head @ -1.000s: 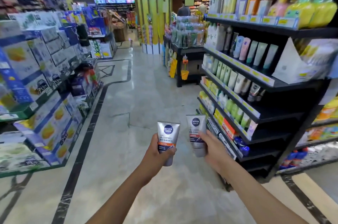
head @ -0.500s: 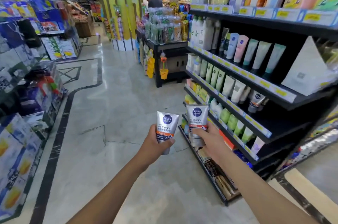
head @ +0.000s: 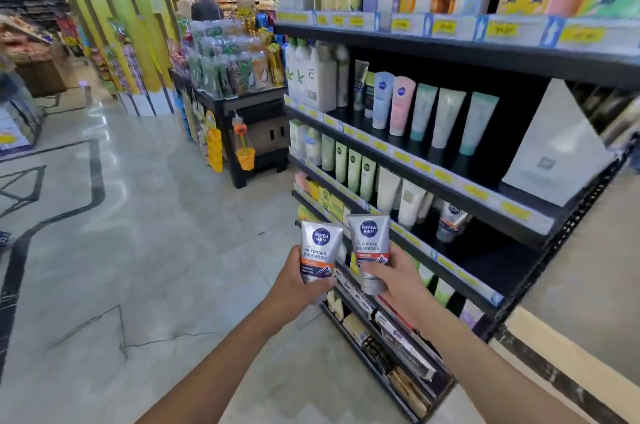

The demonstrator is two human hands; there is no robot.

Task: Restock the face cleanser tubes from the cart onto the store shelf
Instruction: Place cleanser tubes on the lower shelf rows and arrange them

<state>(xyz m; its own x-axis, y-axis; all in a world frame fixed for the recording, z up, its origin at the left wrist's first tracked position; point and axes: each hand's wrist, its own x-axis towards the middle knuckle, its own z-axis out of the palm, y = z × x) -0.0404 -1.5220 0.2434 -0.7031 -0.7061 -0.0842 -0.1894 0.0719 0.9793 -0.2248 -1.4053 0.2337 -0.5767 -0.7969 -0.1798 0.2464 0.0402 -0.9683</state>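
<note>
Supermarket aisle, store shelf (head: pixel 446 262) at right.
Not yet shelved: one Nivea Men tube (head: pixel 320 250) gripped in left hand (head: pixel 294 283), second tube (head: pixel 369 243) gripped in right hand (head: pixel 400 279); hasty insertion may topple neighbouring tubes (head: pixel 450 222).

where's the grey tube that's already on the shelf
In the head view, the grey tube stands on the shelf at right, just right of the white tubes.

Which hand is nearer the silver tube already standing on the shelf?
Right. The right hand, gripping the right cleanser tube, is just below-left of the shelf tube; the left hand, gripping the left cleanser tube, is farther left over the floor.
</note>
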